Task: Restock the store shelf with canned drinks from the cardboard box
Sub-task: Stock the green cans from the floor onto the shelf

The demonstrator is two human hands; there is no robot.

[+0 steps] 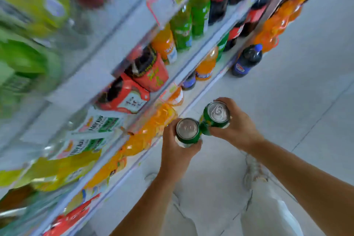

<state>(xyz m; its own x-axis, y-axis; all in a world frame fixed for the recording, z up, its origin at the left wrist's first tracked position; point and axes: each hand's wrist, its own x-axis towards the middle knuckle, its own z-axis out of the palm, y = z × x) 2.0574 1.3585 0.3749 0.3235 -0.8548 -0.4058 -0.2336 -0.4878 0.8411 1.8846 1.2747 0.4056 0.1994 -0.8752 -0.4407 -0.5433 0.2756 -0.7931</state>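
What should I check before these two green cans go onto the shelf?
1. Left hand grip on the left can: ok, fingers wrap the body, top up.
2. Right hand grip on the right can: ok, held upright, pull tab visible.
3. Cans apart from each other: cannot tell, they sit very close, possibly touching.
4. Free slot for cans on the shelf: cannot tell, the rows in view hold bottles and the picture is blurred.
5. Cardboard box position: cannot tell, not in view.
6. Floor beneath the hands: ok, bare apart from the dark bottle standing by the shelf base.
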